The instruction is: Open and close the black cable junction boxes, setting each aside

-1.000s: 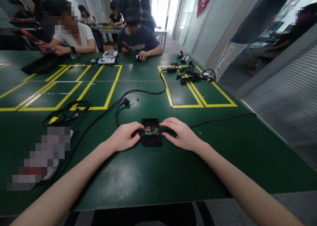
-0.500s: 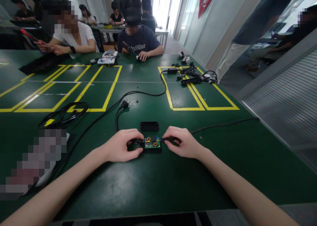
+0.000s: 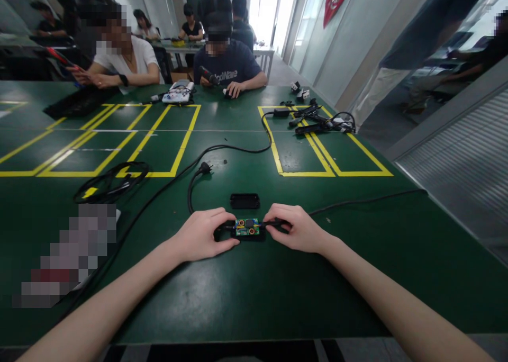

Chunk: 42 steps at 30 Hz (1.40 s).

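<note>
A small green circuit board (image 3: 246,227) with copper coils sits in the black lower half of a casing (image 3: 248,237) on the green table. My left hand (image 3: 201,234) pinches the black cable at the board's left end. My right hand (image 3: 297,228) pinches the cable at its right end. The black casing lid (image 3: 245,200) lies flat on the table just beyond the board, apart from both hands. A black cord runs left from the board to a plug (image 3: 205,168).
A coiled black cable (image 3: 109,182) lies at the left. More cables and adapters (image 3: 317,121) sit in the far right yellow-marked box. Two people sit across the table with tools and a white device (image 3: 178,94). The table's right edge (image 3: 413,192) borders an aisle.
The black lid has come off the casing and lies beyond it. My hands pulled the board and lower half slightly toward me and now hold the cable at both ends.
</note>
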### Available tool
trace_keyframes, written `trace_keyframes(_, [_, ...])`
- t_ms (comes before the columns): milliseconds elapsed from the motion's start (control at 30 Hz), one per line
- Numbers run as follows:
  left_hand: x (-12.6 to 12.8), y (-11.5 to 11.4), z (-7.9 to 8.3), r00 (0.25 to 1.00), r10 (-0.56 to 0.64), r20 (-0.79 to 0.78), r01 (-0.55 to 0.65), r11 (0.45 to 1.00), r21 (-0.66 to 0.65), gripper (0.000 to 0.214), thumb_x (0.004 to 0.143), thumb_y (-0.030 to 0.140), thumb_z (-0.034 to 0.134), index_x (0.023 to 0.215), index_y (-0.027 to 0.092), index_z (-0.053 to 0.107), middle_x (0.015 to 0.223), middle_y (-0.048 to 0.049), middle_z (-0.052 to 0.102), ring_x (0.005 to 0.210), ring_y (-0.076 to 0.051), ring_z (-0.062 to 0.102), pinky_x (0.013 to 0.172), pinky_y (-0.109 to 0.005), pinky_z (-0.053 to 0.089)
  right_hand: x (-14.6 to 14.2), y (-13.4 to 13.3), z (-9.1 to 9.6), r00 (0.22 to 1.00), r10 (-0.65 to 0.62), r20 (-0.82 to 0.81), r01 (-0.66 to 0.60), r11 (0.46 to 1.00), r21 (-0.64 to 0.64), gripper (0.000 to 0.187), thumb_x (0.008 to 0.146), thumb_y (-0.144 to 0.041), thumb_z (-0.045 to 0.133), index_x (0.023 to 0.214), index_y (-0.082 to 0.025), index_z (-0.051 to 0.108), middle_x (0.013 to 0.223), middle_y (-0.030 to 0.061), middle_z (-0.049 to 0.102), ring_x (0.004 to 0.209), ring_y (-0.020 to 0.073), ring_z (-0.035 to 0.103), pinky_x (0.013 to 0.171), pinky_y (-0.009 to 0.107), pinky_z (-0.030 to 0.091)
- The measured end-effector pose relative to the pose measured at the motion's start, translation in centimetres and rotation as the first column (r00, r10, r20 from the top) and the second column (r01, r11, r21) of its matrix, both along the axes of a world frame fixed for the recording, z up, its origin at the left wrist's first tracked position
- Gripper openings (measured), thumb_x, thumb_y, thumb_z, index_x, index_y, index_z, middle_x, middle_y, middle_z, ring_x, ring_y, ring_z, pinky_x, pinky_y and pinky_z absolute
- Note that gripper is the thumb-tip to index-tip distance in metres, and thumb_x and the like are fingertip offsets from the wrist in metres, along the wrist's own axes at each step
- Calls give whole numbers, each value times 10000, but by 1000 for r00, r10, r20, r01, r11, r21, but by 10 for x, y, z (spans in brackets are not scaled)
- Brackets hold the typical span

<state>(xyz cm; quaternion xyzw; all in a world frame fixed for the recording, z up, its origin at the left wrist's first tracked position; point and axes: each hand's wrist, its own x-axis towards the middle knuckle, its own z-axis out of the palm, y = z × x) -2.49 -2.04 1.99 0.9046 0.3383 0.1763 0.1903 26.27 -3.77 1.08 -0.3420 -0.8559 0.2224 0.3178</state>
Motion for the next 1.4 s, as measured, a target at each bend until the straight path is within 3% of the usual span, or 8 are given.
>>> trace_keyframes(233, [-1,-1,-2,999,42,-6,-41,999,31,273,841,342,770,1047,205,655,944,-16,739,802,-183,708,678,-262,520,-2,-2,2,1000,-15,5,15,999,31,56,916,-163,618,932,-199,659,826,32,681,684,149,635,594,253,480])
trace_keyframes(400, [-1,0,-5,998,55,12,-56,996,70,284,883,359,729,1113,205,664,928,-21,724,813,-183,698,717,-269,539,-4,-3,3,998,-51,30,51,999,4,53,901,-148,628,904,-195,651,813,23,668,660,138,606,565,239,453])
trace_keyframes(633, [-3,3,-3,999,-15,52,10,996,90,329,902,317,730,1207,204,677,1051,-65,714,924,-213,699,771,-296,565,-4,0,0,999,-31,20,31,999,-15,72,936,-164,600,937,-189,667,825,27,685,653,132,596,567,238,444])
trace_keyframes(900, [-6,2,-3,998,-23,56,19,997,73,354,933,312,695,1269,203,668,1074,-70,713,905,-203,704,754,-281,568,-4,-1,-1,999,-38,-2,38,998,-43,76,942,-174,595,938,-178,670,824,32,686,641,133,584,557,240,438])
trace_keyframes(1133, [-5,5,-3,984,-60,169,52,997,48,200,1025,249,535,1081,178,714,978,-68,722,875,-182,699,770,-283,565,-4,-2,-2,997,-68,-29,65,993,-101,99,959,-194,588,948,-176,684,814,27,680,639,131,564,576,251,437])
trace_keyframes(1400, [-6,6,-8,975,-73,211,59,996,70,184,1022,228,555,1061,175,727,948,-70,726,852,-175,693,753,-275,561,-5,-3,-4,998,-60,-28,56,990,-128,122,973,-219,578,948,-185,692,826,39,688,677,145,602,596,249,448])
